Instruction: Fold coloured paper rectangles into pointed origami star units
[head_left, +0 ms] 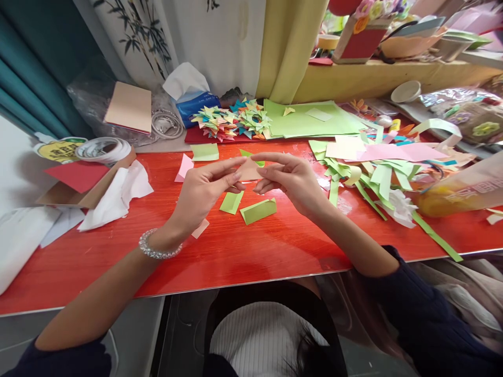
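Sleeves, held paper, red table, curtains

Your tabletop is gleaming red, its paper strips showing green, pink and cream.

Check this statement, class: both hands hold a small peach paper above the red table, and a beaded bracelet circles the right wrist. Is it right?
Not quite: the head view shows the beaded bracelet around the left wrist, not the right. The left hand and right hand hold the small peach paper above the red table.
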`<state>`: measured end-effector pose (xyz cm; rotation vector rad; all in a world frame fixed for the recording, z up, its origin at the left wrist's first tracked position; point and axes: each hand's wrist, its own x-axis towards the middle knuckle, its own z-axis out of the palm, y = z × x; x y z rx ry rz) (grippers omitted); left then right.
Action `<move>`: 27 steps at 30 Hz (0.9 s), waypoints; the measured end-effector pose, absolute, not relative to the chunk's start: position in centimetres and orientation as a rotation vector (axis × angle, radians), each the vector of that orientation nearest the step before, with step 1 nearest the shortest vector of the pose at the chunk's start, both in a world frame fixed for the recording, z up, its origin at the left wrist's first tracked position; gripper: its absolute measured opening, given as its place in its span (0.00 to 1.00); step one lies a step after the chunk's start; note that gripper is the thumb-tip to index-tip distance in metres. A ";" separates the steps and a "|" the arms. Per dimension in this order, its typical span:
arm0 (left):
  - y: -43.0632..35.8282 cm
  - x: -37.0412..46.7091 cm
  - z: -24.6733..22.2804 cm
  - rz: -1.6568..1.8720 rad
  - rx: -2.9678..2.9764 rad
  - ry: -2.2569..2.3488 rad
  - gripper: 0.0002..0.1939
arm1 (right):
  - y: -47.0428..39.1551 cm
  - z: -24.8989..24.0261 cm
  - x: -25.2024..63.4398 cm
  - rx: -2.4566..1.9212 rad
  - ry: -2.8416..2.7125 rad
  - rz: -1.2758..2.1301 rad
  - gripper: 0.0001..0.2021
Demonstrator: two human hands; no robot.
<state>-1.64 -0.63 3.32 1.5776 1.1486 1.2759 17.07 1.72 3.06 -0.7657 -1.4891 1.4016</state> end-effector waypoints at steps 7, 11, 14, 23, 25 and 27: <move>-0.5 -1.6 3.4 1.283 1.523 1.135 0.07 | 1.6 3.4 17.2 -0.854 -1.513 1.402 0.11; -0.6 -1.6 3.5 1.287 1.516 1.103 0.08 | 1.7 3.4 17.0 -0.811 -1.464 1.487 0.08; -0.7 -1.6 3.5 1.253 1.561 1.155 0.08 | 1.8 3.3 16.9 -0.808 -1.452 1.503 0.10; -0.9 -1.0 3.4 1.252 1.520 1.115 0.06 | 1.4 3.0 16.5 -0.833 -1.501 1.402 0.10; -0.9 -0.9 3.2 1.278 1.506 1.119 0.06 | 1.3 3.1 16.4 -0.811 -1.481 1.434 0.11; -0.9 -0.9 3.0 1.302 1.514 1.135 0.05 | 1.4 3.1 16.4 -0.825 -1.432 1.492 0.13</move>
